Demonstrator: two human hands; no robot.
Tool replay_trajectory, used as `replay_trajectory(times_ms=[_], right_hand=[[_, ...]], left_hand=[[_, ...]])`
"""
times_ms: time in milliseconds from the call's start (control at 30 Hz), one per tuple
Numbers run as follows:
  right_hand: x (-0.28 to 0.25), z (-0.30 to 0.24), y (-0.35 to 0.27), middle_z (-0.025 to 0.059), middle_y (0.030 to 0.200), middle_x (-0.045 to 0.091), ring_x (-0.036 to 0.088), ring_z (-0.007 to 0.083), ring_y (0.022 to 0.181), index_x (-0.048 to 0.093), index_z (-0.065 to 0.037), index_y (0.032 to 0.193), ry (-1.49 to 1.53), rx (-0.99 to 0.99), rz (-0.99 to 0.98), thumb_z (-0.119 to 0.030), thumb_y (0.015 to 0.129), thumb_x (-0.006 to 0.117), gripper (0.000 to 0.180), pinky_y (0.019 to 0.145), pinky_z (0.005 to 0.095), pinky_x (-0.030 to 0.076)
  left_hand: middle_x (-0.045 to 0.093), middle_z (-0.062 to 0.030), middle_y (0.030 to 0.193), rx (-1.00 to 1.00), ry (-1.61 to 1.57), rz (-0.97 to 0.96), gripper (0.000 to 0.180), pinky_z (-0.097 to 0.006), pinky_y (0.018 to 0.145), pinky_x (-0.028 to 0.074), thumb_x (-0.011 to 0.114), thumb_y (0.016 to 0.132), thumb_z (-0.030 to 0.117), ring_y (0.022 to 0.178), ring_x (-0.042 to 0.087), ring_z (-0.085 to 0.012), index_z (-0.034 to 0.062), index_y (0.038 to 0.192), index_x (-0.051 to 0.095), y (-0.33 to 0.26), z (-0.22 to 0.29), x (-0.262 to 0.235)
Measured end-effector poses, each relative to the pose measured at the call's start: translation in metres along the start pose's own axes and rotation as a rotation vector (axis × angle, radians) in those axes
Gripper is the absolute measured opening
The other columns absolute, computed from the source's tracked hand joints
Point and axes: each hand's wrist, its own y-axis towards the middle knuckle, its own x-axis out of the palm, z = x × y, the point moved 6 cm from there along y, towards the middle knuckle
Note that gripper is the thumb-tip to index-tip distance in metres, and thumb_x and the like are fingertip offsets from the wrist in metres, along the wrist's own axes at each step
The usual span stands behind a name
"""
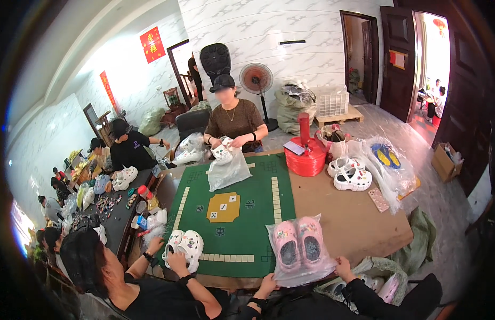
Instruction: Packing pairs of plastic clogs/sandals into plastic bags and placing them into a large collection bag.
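A pair of pink clogs [299, 242] decorated with small charms lies inside a clear plastic bag [326, 261] at the near edge of the table. My left hand [267, 285] pinches the bag's near left corner. On the other side, my right hand [344, 268] grips its near right corner, and the plastic stretches between the two. The clogs sit side by side, with their heel ends toward me. Part of each hand's fingers is hidden by the plastic's edge.
A co-worker at left handles white clogs [190, 246] on the green mat [258, 205]. Across the table another person bags a white clog [222, 152]. A red twine roll [306, 160], white clogs [352, 177] and a phone [379, 200] lie at right. A sack [388, 269] stands beside my right arm.
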Motion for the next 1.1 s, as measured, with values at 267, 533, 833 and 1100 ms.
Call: replay_trajectory(times_ms=[267, 533, 833, 1100], right_hand=[[0.003, 0.035, 0.006, 0.0211, 0.085, 0.059, 0.055, 0.0373, 0.082, 0.061, -0.001, 0.083, -0.79, 0.126, -0.238, -0.016, 0.068, 0.052, 0.023, 0.073, 0.0428, 0.044], [0.0, -0.001, -0.011, 0.0106, 0.072, 0.062, 0.059, 0.0196, 0.059, 0.063, 0.0, 0.079, -0.227, 0.305, -0.568, -0.027, 0.075, 0.056, 0.028, 0.056, 0.0315, 0.048], [-0.009, 0.01, 0.019, 0.0093, 0.076, 0.064, 0.061, 0.02, 0.064, 0.066, -0.005, 0.078, -0.735, 0.079, -0.709, -0.031, 0.071, 0.062, 0.028, 0.056, 0.0325, 0.046], [0.068, -0.15, -0.023, 0.0116, 0.079, 0.059, 0.058, 0.0298, 0.074, 0.055, -0.01, 0.092, -0.975, -0.795, -0.553, -0.033, 0.063, 0.068, 0.04, 0.058, 0.0397, 0.044]], left_hand=[[0.06, -0.0065, 0.076, -0.227, 0.358, -0.096, 0.021, -0.024, 0.049, 0.046, 0.049, 0.081, 0.012, 0.06, 0.056, -0.0125, -0.001, 0.097, 0.053, 0.015, -0.041, -0.018], [0.059, -0.0025, 0.076, -0.234, -0.063, -0.307, 0.024, -0.021, 0.057, 0.045, 0.057, 0.081, 0.028, 0.059, 0.054, -0.01, 0.0059, 0.09, 0.057, -0.014, -0.018, -0.009], [0.055, -0.002, 0.065, -0.221, 0.115, -0.217, 0.023, -0.021, 0.043, 0.037, 0.06, 0.079, 0.026, 0.049, 0.046, -0.0085, 0.0045, 0.074, 0.056, 0.007, -0.036, -0.028], [0.048, 0.0028, 0.054, -0.211, 0.19, -0.252, 0.033, -0.02, 0.043, 0.032, 0.057, 0.079, 0.037, 0.047, 0.042, -0.0074, 0.0069, 0.064, 0.055, -0.004, -0.035, -0.021]])
